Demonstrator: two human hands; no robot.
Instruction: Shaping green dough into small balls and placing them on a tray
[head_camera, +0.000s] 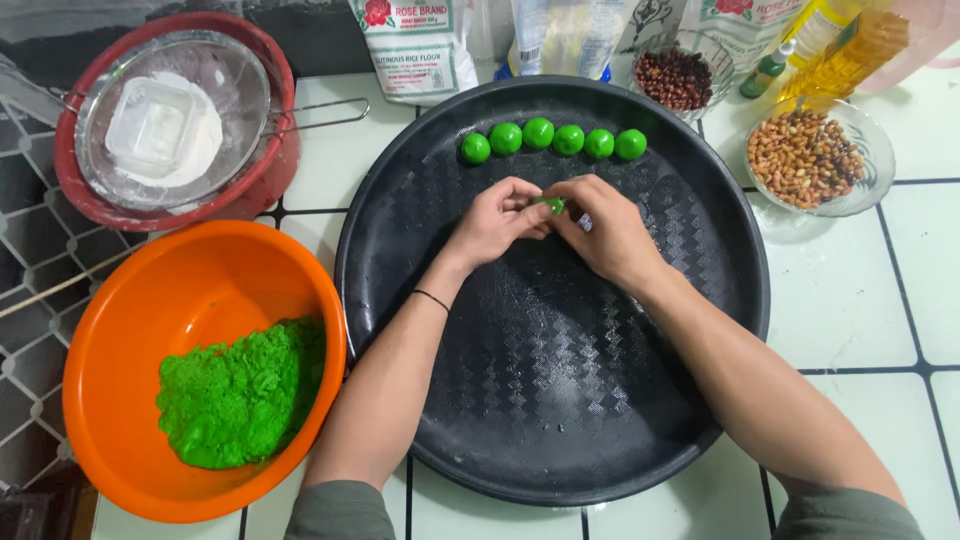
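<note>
Fingers (533, 208) of both hands around green dough piece (551, 204)

A white tiled counter (850, 300) with dark grout lines fills the scene, evenly lit from above with soft shadows. At far left a red basin (270, 170) holds a metal sieve (240, 80) with white flour and a clear plastic tub. Flour bags (415, 45) stand along the far edge. At far right sit a glass bowl of peanuts (810, 155), a smaller bowl of red beans (680, 78) and a bottle of yellow oil (850, 50). Wire mesh (30, 250) shows at the left edge.
</note>
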